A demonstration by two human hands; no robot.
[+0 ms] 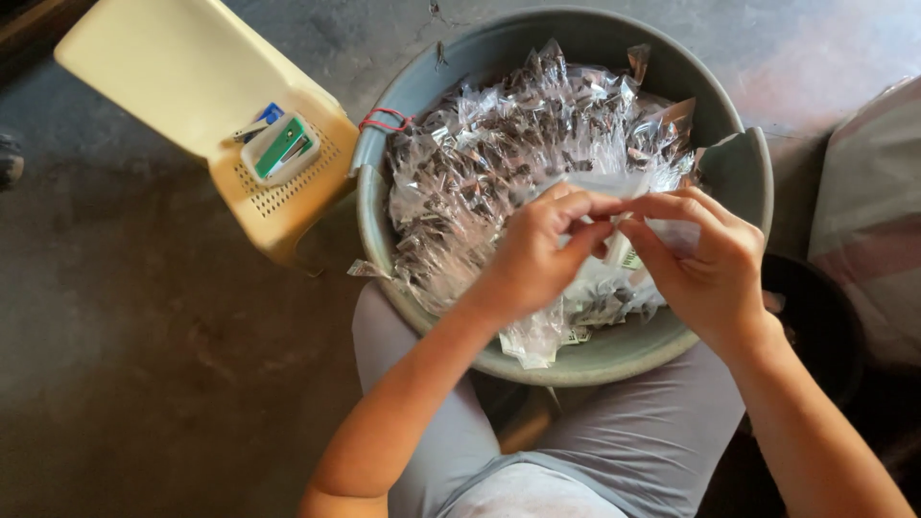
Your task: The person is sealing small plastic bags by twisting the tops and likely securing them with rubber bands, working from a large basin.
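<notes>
A large grey-green basin [422,86] rests against my knees, filled with several small clear plastic packets [499,144] holding dark pieces. Over its near side my left hand [537,254] and my right hand [705,259] meet, both pinching one clear packet [614,192] between fingertips. The packet's lower part is hidden behind my fingers. A red rubber band [386,120] lies on the basin's left rim.
A cream plastic stool [192,67] stands to the left on the concrete floor, with a small white tray holding a green stapler [281,146] on it. A dark round container [815,317] sits at the right, beside a pale striped sack [873,211].
</notes>
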